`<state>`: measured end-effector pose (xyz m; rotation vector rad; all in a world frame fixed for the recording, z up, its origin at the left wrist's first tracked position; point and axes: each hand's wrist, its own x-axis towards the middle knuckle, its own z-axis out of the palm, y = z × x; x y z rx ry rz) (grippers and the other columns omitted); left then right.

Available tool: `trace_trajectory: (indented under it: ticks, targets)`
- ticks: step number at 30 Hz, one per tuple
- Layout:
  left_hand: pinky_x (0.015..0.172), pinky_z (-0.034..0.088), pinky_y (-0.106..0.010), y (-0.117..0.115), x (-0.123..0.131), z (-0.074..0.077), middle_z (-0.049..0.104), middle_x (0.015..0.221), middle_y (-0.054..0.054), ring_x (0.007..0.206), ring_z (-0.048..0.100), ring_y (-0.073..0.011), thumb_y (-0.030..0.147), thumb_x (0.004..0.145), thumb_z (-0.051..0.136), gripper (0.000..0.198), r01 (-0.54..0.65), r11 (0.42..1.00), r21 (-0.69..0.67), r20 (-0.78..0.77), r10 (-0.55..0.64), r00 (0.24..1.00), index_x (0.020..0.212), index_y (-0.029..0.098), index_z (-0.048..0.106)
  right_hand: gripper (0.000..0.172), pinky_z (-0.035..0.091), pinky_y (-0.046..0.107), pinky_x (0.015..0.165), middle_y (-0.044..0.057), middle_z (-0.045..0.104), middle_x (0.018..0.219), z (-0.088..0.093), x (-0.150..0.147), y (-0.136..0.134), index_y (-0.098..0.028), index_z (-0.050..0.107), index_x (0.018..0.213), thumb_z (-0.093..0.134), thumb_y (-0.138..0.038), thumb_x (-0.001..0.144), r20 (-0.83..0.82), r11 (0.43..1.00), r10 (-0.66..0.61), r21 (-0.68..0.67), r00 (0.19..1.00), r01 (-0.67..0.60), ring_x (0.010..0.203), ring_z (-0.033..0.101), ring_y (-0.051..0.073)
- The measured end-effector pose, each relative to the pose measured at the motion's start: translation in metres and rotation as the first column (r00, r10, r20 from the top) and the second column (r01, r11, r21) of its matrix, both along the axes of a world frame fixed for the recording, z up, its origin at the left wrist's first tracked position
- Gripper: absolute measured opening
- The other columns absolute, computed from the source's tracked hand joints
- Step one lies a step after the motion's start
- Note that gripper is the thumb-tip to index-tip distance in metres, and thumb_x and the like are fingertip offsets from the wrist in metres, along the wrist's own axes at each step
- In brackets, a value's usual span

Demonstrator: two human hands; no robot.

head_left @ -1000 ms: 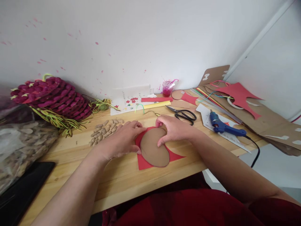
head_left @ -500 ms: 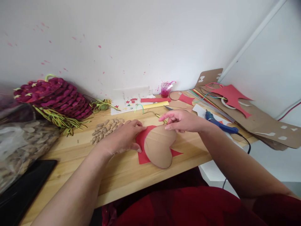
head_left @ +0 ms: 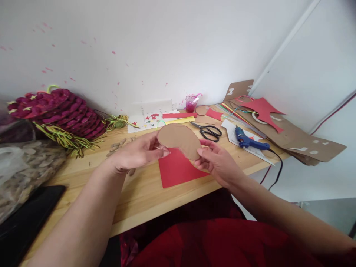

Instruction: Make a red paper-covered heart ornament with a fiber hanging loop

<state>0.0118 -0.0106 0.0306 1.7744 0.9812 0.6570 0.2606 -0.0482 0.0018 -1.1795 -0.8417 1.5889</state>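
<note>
A brown cardboard heart [head_left: 178, 139] is held up above the wooden table [head_left: 139, 200]. My left hand [head_left: 137, 153] pinches its left edge and my right hand [head_left: 217, 161] pinches its lower right edge. Under it a red paper sheet [head_left: 178, 168] lies flat on the table, with no hand on it.
Black scissors [head_left: 209, 131] and a blue glue gun [head_left: 248, 141] with its cord lie to the right. Cardboard and red cut-outs [head_left: 263, 107] are stacked at the far right. Peanuts [head_left: 118, 144], a purple woven piece [head_left: 59, 113], a pink cup [head_left: 190, 103] and a bag [head_left: 25, 163] sit left and behind.
Both hands have lifted the cardboard heart off the red sheet, which now lies bare. The right hand moved from the heart's top edge to its lower right.
</note>
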Motion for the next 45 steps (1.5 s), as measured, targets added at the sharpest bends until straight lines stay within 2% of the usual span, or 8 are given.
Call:
trace_trajectory:
  ticks: [3,5,11,17,22,26,34,45]
  targets:
    - [0.085,0.056,-0.035,-0.001,0.003,0.003,0.069,0.11,-0.009,0.096,0.067,-0.0204,0.034,0.078,0.076,0.059,0.045,0.969,-0.241,0.254,0.018,0.967,0.133,0.022,0.058,0.042,0.054,0.023,0.051,-0.006,0.064,0.071,-0.004,-0.013,-0.014,-0.024,0.047,0.104,0.077,-0.031,0.076,0.004,0.998,-0.028,0.058,1.0,0.028,0.057,0.069,0.013]
    - [0.08,0.058,-0.03,0.001,0.006,0.0,0.067,0.112,-0.008,0.092,0.066,-0.0174,0.035,0.076,0.078,0.056,-0.034,0.943,-0.332,0.336,0.152,0.929,0.128,0.022,0.06,0.041,0.054,0.023,0.052,-0.005,0.064,0.075,-0.006,-0.019,-0.02,-0.023,0.047,0.102,0.077,-0.034,0.077,0.029,0.997,0.025,0.069,0.999,-0.027,0.058,0.07,0.013]
    - [0.056,0.052,-0.019,0.011,0.012,-0.018,0.064,0.08,0.001,0.059,0.058,-0.0067,0.029,0.073,0.082,0.051,-0.28,0.911,-0.302,0.181,0.343,0.922,0.118,0.018,0.062,0.037,0.051,0.027,0.054,0.0,0.063,0.085,-0.011,-0.013,-0.035,-0.022,0.05,0.1,0.076,-0.037,0.079,0.383,0.901,0.335,0.138,0.861,-0.411,0.064,0.066,0.014]
    - [0.056,0.049,-0.02,0.016,0.009,-0.032,0.066,0.081,0.0,0.058,0.055,-0.0064,0.035,0.075,0.08,0.047,-0.21,0.946,-0.247,0.106,0.242,0.964,0.118,0.019,0.069,0.017,0.045,0.028,0.058,0.0,0.061,0.075,-0.021,0.011,-0.041,-0.021,0.058,0.089,0.07,-0.033,0.085,0.779,0.83,0.075,0.297,0.623,-0.472,0.063,0.054,0.014]
    - [0.054,0.047,-0.022,0.019,0.009,-0.04,0.069,0.091,-0.002,0.054,0.051,-0.0055,0.038,0.074,0.079,0.055,-0.22,0.935,-0.279,0.024,0.235,0.972,0.125,0.02,0.068,0.008,0.044,0.028,0.066,0.003,0.062,0.082,-0.028,0.014,-0.043,-0.02,0.063,0.089,0.065,-0.027,0.088,0.865,0.709,-0.042,0.378,0.5,-0.595,0.071,0.056,0.015]
    - [0.054,0.046,-0.021,0.02,0.009,-0.041,0.07,0.092,-0.003,0.053,0.051,-0.0053,0.037,0.072,0.079,0.058,-0.262,0.929,-0.262,-0.043,0.26,0.965,0.126,0.018,0.068,0.006,0.042,0.026,0.065,0.003,0.06,0.081,-0.032,0.013,-0.042,-0.018,0.063,0.087,0.063,-0.024,0.09,0.894,0.678,-0.037,0.35,0.446,-0.646,0.07,0.054,0.014]
    - [0.057,0.049,-0.023,0.023,0.004,-0.038,0.073,0.098,-0.003,0.055,0.056,-0.0078,0.037,0.071,0.078,0.06,-0.246,0.936,-0.252,-0.123,0.221,0.968,0.128,0.02,0.068,0.022,0.044,0.026,0.068,0.003,0.062,0.085,-0.036,0.012,-0.042,-0.018,0.064,0.108,0.067,-0.02,0.087,0.894,0.664,-0.087,0.381,0.44,-0.643,0.072,0.056,0.014]
    - [0.058,0.05,-0.023,0.02,0.012,-0.033,0.073,0.091,-0.003,0.054,0.058,-0.0091,0.03,0.072,0.074,0.058,-0.298,0.935,-0.194,-0.234,0.251,0.939,0.128,0.015,0.067,0.019,0.046,0.027,0.071,0.006,0.065,0.094,-0.036,0.012,-0.041,-0.018,0.065,0.108,0.064,-0.02,0.089,0.905,0.647,-0.066,0.359,0.419,-0.673,0.078,0.059,0.016]
